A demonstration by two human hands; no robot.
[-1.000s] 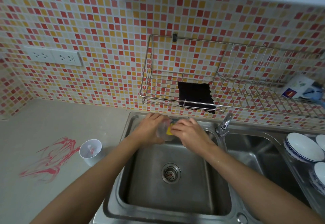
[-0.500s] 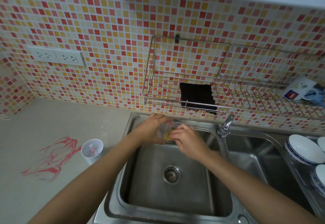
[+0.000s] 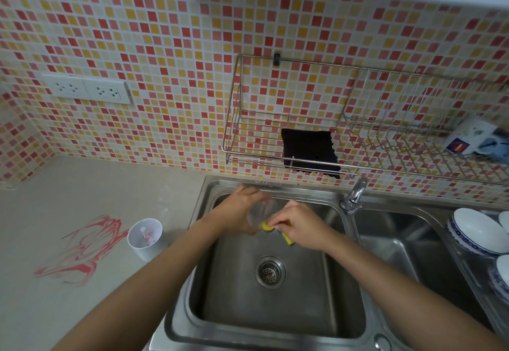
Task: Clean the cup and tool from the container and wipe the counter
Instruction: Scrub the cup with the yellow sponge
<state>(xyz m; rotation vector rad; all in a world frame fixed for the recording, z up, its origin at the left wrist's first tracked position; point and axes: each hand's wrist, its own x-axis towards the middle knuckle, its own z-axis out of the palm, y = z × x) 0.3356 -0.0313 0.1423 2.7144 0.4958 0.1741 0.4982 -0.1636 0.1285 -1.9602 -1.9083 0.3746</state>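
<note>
Looking down over the whole bench, I've got the counter (image 3: 91, 202) running off to nine o'clock and the left sink basin (image 3: 275, 304) square beneath me at six. At one o'clock the wire rack (image 3: 358, 141) hangs on the tiled wall with a dark cloth (image 3: 309, 151) draped in it, and white bowls (image 3: 476, 231) sit at three o'clock. Red smears (image 3: 82, 251) mark the counter at eight o'clock, not yet wiped, and just beside them stands the white container (image 3: 146, 236), something pale inside it, too small to name.

Now the work itself: over the back of the basin at twelve o'clock, my left hand (image 3: 239, 213) is wrapped around the clear cup (image 3: 260, 213), mouth tilted toward my right. My right hand (image 3: 300, 226) is pinched tight on the yellow sponge (image 3: 268, 226), pressing it at the cup's rim.

My read: mid-scrub on the cup. To do it well, I'd push the sponge fully inside, twist the cup against it, keep everything low over the basin, and mind a slippery, thin wall, so firm grip, no crushing.
</note>
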